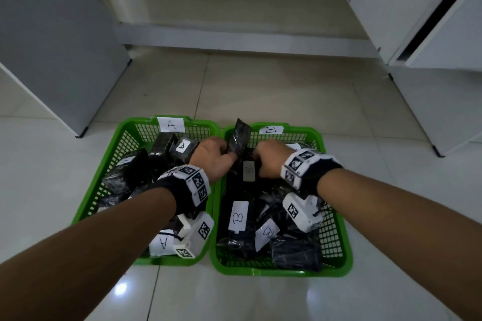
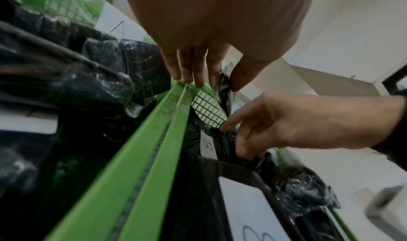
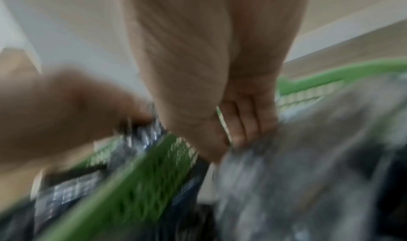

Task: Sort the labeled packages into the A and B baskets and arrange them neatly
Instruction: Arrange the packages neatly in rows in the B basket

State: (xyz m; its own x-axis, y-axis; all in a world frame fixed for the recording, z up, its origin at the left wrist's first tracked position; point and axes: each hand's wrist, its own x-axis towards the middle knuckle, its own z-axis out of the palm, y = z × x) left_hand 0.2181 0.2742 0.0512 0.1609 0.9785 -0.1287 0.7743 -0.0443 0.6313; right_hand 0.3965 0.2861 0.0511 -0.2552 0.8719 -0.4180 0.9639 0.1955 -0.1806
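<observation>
Two green baskets stand side by side on the floor, basket A (image 1: 104,164) on the left and basket B (image 1: 273,272) on the right. Both hold several black plastic-wrapped packages with white A or B labels. My left hand (image 1: 229,154) (image 2: 222,86) pinches an upright black package (image 1: 241,135) (image 2: 224,98) over the far left corner of basket B. My right hand (image 1: 257,164) (image 2: 242,140) (image 3: 237,140) curls its fingers into the wrapping of a B-labelled package (image 1: 248,171) (image 2: 208,144) lying in basket B. The right wrist view is blurred.
A paper tag A (image 1: 171,124) and a tag B (image 1: 270,129) mark the baskets' far rims. White cabinet panels (image 1: 65,60) stand to the left and right, with a low shelf (image 1: 234,34) behind. Glossy tiled floor (image 1: 234,300) surrounds the baskets.
</observation>
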